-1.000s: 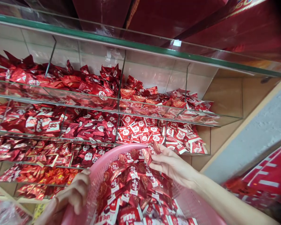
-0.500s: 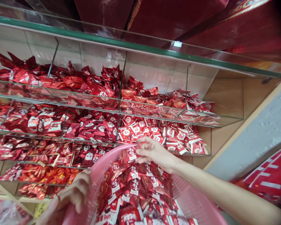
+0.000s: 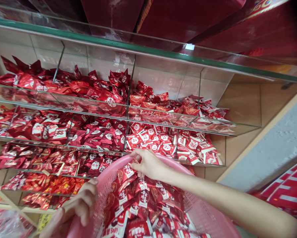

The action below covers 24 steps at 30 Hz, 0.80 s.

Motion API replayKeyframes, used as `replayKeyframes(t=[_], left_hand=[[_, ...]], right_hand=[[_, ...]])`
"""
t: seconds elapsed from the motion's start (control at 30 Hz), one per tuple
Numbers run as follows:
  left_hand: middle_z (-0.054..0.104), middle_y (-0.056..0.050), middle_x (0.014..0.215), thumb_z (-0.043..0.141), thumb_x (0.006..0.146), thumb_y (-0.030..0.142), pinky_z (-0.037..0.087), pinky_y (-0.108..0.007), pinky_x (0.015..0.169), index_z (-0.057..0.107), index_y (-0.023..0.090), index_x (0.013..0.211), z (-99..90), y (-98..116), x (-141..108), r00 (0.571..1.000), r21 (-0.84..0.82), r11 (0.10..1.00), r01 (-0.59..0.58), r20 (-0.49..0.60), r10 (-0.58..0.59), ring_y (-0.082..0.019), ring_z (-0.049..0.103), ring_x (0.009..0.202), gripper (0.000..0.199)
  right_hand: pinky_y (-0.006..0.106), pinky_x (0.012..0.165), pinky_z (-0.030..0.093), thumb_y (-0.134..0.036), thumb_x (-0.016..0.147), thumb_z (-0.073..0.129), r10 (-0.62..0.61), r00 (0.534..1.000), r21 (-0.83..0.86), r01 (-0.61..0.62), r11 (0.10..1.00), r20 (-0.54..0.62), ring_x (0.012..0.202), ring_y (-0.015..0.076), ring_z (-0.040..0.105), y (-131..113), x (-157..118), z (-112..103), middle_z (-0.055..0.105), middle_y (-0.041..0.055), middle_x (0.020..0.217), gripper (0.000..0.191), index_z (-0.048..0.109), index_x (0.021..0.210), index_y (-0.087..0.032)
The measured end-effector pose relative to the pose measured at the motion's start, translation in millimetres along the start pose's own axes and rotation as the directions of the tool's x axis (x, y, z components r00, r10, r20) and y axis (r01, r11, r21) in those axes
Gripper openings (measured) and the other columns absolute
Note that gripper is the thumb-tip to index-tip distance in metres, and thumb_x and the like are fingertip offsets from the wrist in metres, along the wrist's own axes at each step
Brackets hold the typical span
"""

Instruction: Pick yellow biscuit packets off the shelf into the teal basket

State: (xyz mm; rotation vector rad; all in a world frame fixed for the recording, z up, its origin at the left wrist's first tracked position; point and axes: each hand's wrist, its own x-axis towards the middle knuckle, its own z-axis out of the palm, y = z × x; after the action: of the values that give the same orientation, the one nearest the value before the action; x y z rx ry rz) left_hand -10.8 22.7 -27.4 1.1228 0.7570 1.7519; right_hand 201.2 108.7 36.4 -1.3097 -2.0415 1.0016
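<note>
A pink perforated plastic basket [image 3: 205, 206] is tilted toward me at the bottom middle, full of small red candy packets [image 3: 143, 198] with white lettering. My left hand [image 3: 80, 205] has its fingers wrapped over the basket's left rim. Inside the far rim, my right hand [image 3: 148, 165] pinches one red packet [image 3: 127, 172] between thumb and fingers, at the top of the pile. The right forearm crosses above the basket's right side. Part of the pile is hidden beneath this hand and arm.
Behind the basket, tiered glass shelves [image 3: 163, 122] with dividers hold heaps of red and maroon packets [image 3: 99, 135]. A thick glass shelf [image 3: 148, 49] above carries dark red boxes [image 3: 163, 19]. To the right stand a grey wall [image 3: 270, 152] and a red-and-white item [image 3: 287, 188].
My right hand has shifted left along the inside of the far rim, and the pinched packet has moved left and slightly lower. My left hand keeps its hold on the basket.
</note>
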Motion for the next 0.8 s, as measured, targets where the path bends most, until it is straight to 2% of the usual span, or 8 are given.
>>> replayKeyframes(t=[0.1,0.2,0.33,0.47,0.53,0.63,0.73,0.8], left_hand=[[0.045,-0.005,0.050,0.030,0.083,0.048,0.027,-0.043,0.100,0.059,0.022,0.045,-3.7,-3.1,0.5,0.984,-0.010,0.996,-0.092,0.150,0.092,-0.020,0.041,0.064,0.054],[0.046,-0.004,0.050,0.033,0.082,0.050,0.026,-0.044,0.101,0.060,0.022,0.046,-6.1,-2.7,2.1,0.976,0.002,0.994,-0.108,0.190,0.106,-0.020,0.042,0.064,0.052],[0.050,-0.006,0.052,0.037,0.078,0.055,0.022,-0.048,0.105,0.061,0.021,0.045,-13.3,-0.2,5.5,0.979,0.040,0.999,-0.015,0.205,0.006,-0.022,0.045,0.068,0.053],[0.051,-0.008,0.050,0.046,0.070,0.062,0.027,-0.052,0.102,0.061,0.020,0.040,-23.6,-3.6,10.4,0.971,0.088,0.995,0.038,0.230,-0.058,-0.023,0.047,0.067,0.053],[0.050,-0.007,0.049,0.044,0.071,0.061,0.030,-0.052,0.099,0.060,0.021,0.040,-26.8,-9.0,11.7,0.976,0.087,0.996,0.001,0.218,-0.020,-0.023,0.046,0.065,0.054],[0.048,-0.006,0.048,0.033,0.077,0.056,0.035,-0.048,0.093,0.060,0.022,0.043,-28.0,-17.3,11.1,0.970,0.060,0.992,-0.114,0.224,0.098,-0.022,0.043,0.064,0.055],[0.047,-0.006,0.050,0.029,0.079,0.054,0.033,-0.047,0.095,0.059,0.023,0.045,-26.1,-19.8,8.5,0.972,0.044,0.991,-0.130,0.203,0.118,-0.022,0.043,0.066,0.055],[0.047,-0.006,0.051,0.029,0.079,0.054,0.031,-0.048,0.098,0.058,0.023,0.044,-24.5,-19.5,6.5,0.982,0.046,0.995,-0.087,0.172,0.078,-0.023,0.043,0.067,0.055]], right_hand=[[0.024,0.052,0.043,-0.024,0.077,0.056,-0.110,0.989,-0.279,0.078,0.957,-0.102,0.057,0.0117,0.058,-1.0,-4.7,-1.5,0.059,0.0020,0.081,0.023,0.053,0.099,-0.018],[0.030,0.067,0.042,-0.024,0.076,0.057,-0.212,0.966,-0.478,0.117,0.870,-0.150,0.080,0.0183,0.057,-6.6,-9.1,-3.6,0.058,0.0058,0.088,0.020,0.056,0.095,-0.018],[0.032,0.069,0.040,-0.031,0.080,0.053,-0.215,0.965,-0.562,0.095,0.821,-0.150,0.080,0.0199,0.055,-16.3,-14.4,-8.5,0.058,0.0081,0.093,0.021,0.055,0.096,-0.018],[0.032,0.067,0.039,-0.033,0.084,0.048,-0.280,0.946,-0.592,0.131,0.795,-0.166,0.077,0.0192,0.054,-38.0,-25.5,-20.4,0.059,0.0075,0.088,0.020,0.057,0.092,-0.018],[0.032,0.068,0.040,-0.032,0.085,0.045,-0.382,0.907,-0.600,0.210,0.772,-0.175,0.077,0.0179,0.054,-58.6,-33.3,-32.5,0.060,0.0073,0.090,0.022,0.058,0.095,-0.018],[0.031,0.072,0.041,-0.030,0.086,0.044,-0.559,0.790,-0.623,0.311,0.718,-0.250,0.077,0.0153,0.055,-98.4,-41.3,-64.7,0.062,0.0057,0.091,0.025,0.060,0.100,-0.017],[0.033,0.077,0.040,-0.026,0.085,0.044,-0.643,0.677,-0.702,0.258,0.664,-0.359,0.079,0.0153,0.056,-132.4,-34.7,-112.9,0.062,0.0041,0.084,0.024,0.062,0.096,-0.014],[0.036,0.081,0.039,-0.024,0.082,0.047,-0.662,0.654,-0.758,0.203,0.619,-0.366,0.083,0.0171,0.056,-143.6,-19.6,-146.3,0.062,0.0040,0.081,0.023,0.063,0.094,-0.013]])
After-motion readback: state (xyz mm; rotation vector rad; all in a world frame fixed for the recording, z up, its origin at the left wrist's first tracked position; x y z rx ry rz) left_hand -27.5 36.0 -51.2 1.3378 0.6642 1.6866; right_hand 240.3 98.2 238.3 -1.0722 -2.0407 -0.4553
